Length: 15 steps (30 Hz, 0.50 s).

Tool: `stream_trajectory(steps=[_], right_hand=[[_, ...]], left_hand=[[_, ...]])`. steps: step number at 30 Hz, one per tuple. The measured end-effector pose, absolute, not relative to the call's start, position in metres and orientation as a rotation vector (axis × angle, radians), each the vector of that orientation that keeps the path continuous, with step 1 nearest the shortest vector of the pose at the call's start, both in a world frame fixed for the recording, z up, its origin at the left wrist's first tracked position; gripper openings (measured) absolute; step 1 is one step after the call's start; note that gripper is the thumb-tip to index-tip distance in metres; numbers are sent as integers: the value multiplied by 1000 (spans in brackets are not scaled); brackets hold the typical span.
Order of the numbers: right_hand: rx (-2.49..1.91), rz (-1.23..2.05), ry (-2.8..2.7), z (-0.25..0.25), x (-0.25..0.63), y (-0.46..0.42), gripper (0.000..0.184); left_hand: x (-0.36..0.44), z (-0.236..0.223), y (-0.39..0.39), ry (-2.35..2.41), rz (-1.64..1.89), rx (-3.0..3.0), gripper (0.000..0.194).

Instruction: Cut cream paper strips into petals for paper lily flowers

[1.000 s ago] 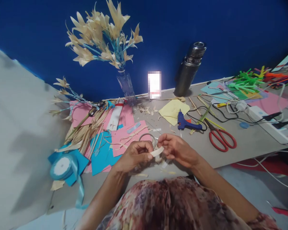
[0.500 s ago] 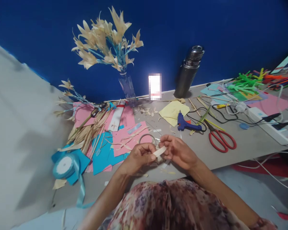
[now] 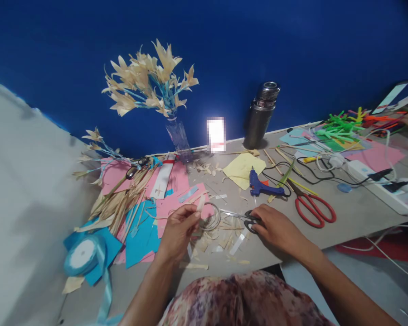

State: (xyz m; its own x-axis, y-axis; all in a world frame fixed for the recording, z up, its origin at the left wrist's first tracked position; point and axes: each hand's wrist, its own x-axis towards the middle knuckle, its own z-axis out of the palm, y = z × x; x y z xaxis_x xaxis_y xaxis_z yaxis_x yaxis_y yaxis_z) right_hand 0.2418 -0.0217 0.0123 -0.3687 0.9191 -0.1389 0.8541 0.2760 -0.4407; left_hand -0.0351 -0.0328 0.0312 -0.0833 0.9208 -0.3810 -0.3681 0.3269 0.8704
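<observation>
Left hand [image 3: 180, 228]: closed in a pinch of thumb and fingers on a short, flat, cream-coloured strip [image 3: 201, 203], its material looking like dried plant husk.
Strip: stands nearly upright out of the left fingertips, leaning slightly right, above the left part of a thin grey wire-like ring [image 3: 219, 217].
Right hand [image 3: 275, 226]: reaches in from the right with its fingertips at the black looped handles of small silver-bladed scissors [image 3: 241, 215]; whether the fingers have closed round the loops I cannot tell.
Small scissors: lie across the middle of the grey surface [image 3: 353, 213], blades pointing left, tips just beside the ring.
Change: a moment ago the right hand was up beside the strip's free end; it is now down at the scissors, and the strip is out to the left.
Meaning: I judge that the work is passing from fingers alone to a tool, with the left hand's pinch alone keeping the strip.
Scraps: pale shavings [image 3: 221, 233] lie between the hands, near the ring.
Right side: large red-handled scissors [image 3: 313, 206] lie well apart from the small pair; farther left is a dark-blue plastic glue gun [image 3: 263, 187].
Far left: cream lily-like flowers [image 3: 146, 86] rise from a clear faceted vase [image 3: 178, 138].
</observation>
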Motion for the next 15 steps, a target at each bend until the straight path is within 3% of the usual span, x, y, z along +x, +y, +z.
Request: stream_trajectory(steps=[4, 8, 15], right_hand=[[-1866, 486, -2537, 18, 227, -23, 10], [-1897, 528, -2444, 26, 234, -18, 12], [-1478, 1701, -1600, 35, 249, -27, 30]], left_hand=[[-24, 21, -35, 1196, 1122, 550, 34], [-20, 19, -39, 1159, 1097, 474, 34], [-19, 28, -34, 1041, 1176, 379, 34]])
